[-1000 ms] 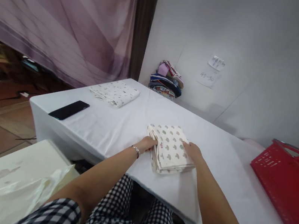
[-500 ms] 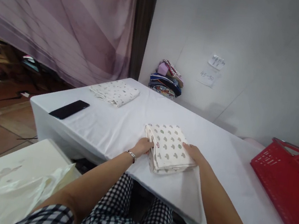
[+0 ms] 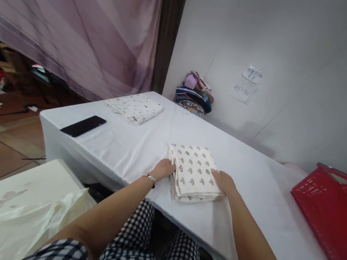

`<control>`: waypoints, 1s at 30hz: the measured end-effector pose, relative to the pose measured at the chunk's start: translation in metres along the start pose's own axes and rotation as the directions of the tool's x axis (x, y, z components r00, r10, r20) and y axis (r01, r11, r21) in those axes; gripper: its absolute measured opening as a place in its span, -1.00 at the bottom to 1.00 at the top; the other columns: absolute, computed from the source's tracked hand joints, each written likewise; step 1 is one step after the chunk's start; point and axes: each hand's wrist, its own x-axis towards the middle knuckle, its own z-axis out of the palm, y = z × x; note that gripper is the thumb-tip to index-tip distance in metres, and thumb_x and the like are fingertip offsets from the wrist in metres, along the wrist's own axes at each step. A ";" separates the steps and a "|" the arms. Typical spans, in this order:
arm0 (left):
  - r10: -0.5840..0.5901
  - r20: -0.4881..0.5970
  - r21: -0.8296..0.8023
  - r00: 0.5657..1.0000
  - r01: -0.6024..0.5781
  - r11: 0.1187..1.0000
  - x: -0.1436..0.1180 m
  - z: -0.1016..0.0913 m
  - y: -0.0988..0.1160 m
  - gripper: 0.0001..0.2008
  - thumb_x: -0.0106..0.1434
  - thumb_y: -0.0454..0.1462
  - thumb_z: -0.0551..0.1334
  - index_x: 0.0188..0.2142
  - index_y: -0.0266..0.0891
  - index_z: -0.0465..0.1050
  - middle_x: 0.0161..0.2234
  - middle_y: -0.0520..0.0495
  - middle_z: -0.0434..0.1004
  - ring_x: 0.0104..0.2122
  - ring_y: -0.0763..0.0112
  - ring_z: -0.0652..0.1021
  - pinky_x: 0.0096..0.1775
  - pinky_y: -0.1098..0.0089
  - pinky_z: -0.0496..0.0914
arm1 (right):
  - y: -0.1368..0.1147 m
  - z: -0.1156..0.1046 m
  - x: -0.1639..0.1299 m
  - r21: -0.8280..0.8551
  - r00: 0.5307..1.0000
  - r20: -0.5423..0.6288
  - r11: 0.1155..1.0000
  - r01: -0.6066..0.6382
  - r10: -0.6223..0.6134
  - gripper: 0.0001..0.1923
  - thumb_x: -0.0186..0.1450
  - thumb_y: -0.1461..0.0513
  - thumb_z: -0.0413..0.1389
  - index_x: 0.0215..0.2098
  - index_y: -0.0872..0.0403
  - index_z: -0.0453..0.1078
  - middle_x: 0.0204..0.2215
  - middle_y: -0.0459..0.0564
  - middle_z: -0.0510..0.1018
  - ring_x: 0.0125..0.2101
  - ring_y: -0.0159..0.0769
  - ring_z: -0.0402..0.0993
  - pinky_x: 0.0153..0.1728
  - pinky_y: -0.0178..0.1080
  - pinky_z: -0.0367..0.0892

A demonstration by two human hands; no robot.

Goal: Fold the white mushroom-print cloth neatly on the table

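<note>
A folded white cloth (image 3: pixel 195 173) printed with grey-brown mushrooms and a few red and green motifs lies near the front edge of the white-covered table (image 3: pixel 143 154). Its layers show along the left and front sides. My left hand (image 3: pixel 164 169), with a bracelet at the wrist, is closed on its left edge. At the right edge my right hand (image 3: pixel 223 182) grips the same cloth, thumb on top and the other fingers mostly hidden. A second folded cloth (image 3: pixel 135 107), white with small dark prints, rests at the table's far left end.
A black phone (image 3: pixel 83 126) lies on the table's left side. To the right stands a red plastic basket (image 3: pixel 331 216). Folded fabrics are stacked (image 3: pixel 194 96) by the wall behind. A white surface with plastic sheeting (image 3: pixel 26 207) is at my lower left.
The view has shifted slightly. Both hands stay at the two sides of the mushroom-print cloth, which lies almost as before.
</note>
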 end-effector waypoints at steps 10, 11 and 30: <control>-0.007 -0.018 -0.041 1.000 0.006 0.999 -0.008 0.000 -0.002 -0.73 0.10 -0.20 0.18 -0.25 -0.35 0.36 -0.50 -0.13 0.51 -0.61 0.40 0.47 -0.56 0.45 0.30 | -0.044 0.022 -0.053 -0.132 0.872 -0.004 0.865 0.484 -0.489 -0.51 0.37 0.02 -0.17 0.20 -0.01 0.16 0.25 0.02 0.12 0.25 -0.16 -0.06 0.21 0.06 -0.23; -0.007 -0.024 -0.049 1.000 0.006 0.999 -0.009 0.001 -0.003 -0.70 0.11 -0.19 0.18 -0.21 -0.35 0.35 -0.48 -0.13 0.52 -0.59 0.40 0.48 -0.56 0.46 0.30 | -0.048 0.021 -0.055 -0.110 0.883 0.002 0.878 0.466 -0.469 -0.50 0.36 0.01 -0.17 0.20 0.00 0.16 0.25 0.03 0.12 0.26 -0.15 -0.07 0.20 0.07 -0.21; -0.066 -0.047 -0.313 0.997 0.048 0.949 -0.021 0.004 -0.010 -0.44 0.10 -0.24 0.20 0.09 -0.39 0.16 -0.64 0.06 0.42 -0.64 0.44 0.45 -0.56 0.49 0.30 | -0.092 0.063 -0.126 -0.120 0.644 -0.155 0.661 0.740 -0.749 -0.33 0.27 0.00 0.01 0.24 0.16 0.09 0.26 0.15 0.08 0.24 -0.04 -0.01 0.19 0.04 -0.06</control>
